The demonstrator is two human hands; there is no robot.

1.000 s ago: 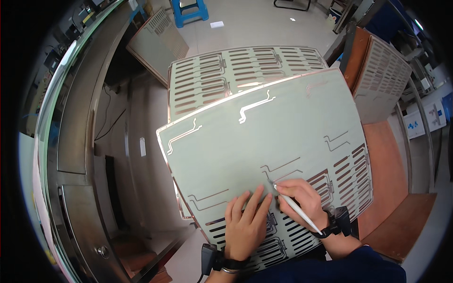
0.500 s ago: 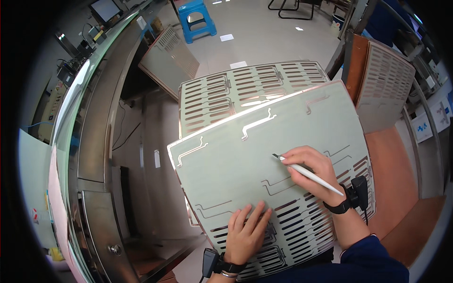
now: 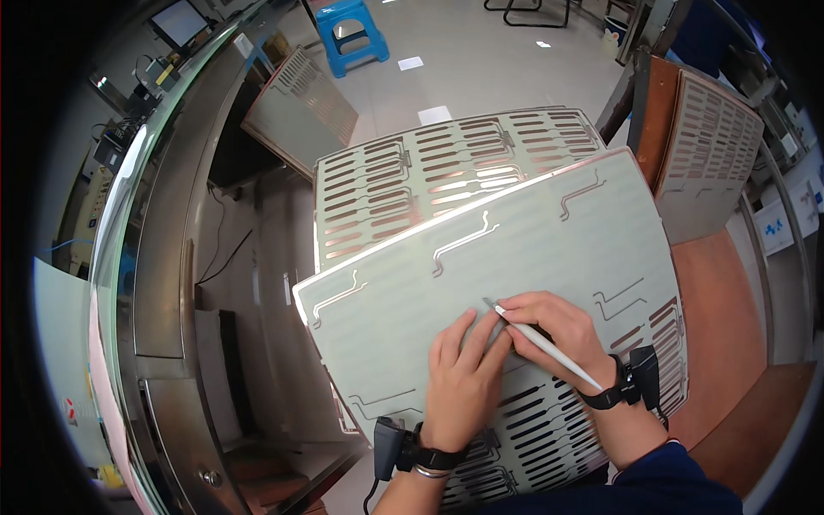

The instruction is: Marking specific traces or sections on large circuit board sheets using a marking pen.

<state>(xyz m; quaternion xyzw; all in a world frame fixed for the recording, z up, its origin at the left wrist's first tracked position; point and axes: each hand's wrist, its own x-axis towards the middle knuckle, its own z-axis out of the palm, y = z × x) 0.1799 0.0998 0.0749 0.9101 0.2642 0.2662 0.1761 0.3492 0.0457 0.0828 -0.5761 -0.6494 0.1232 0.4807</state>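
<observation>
A large pale green panel [image 3: 378, 309] with copper tracks and rows of slots lies tilted in front of me. My right hand [image 3: 558, 330] pinches a white-handled craft knife [image 3: 562, 359], its blade slanting up and left just above or on the panel; contact I cannot tell. Flat on the panel's middle rests my left hand [image 3: 468, 369], fingers stretched out and its fingertips close to the knife's front end. Both hands cover part of the tracks beneath them.
Behind the panel lies a similar slotted panel [image 3: 360, 184]. More panels lean at the left [image 3: 300, 112] and against a brown board at the right [image 3: 708, 154]. A steel bench [image 3: 172, 292] runs along my left. A blue stool [image 3: 352, 39] stands on the floor ahead.
My left hand has slid up and right across the panel, toward the knife. My right hand has come slightly down and left, with the craft knife still in it.
</observation>
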